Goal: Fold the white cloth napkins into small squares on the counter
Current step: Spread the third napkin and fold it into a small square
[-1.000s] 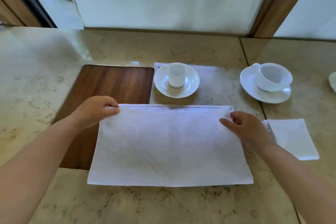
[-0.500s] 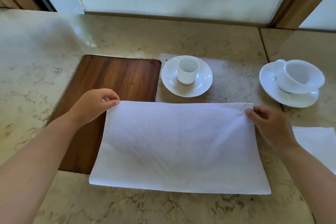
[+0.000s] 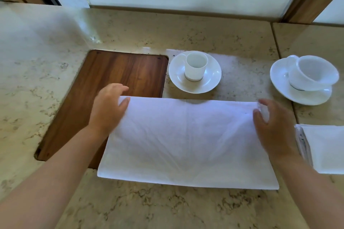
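A white cloth napkin lies folded into a wide rectangle on the marble counter, its left part over a wooden board. My left hand pinches the napkin's far left corner between thumb and fingers. At the far right corner my right hand grips the cloth, with a bit of fabric bunched in the fingers. The far edge looks slightly lifted off the counter. A stack of folded white napkins sits at the right, just beyond my right wrist.
A dark wooden board is inset in the counter at the left. Behind the napkin stands a small white cup on a saucer. A wider cup on a saucer sits at the far right. A wall and wooden frame close the back.
Both hands keep their hold on the far corners. The far edge has lifted a little and the fabric has bunched at my right hand. The view has shifted left.
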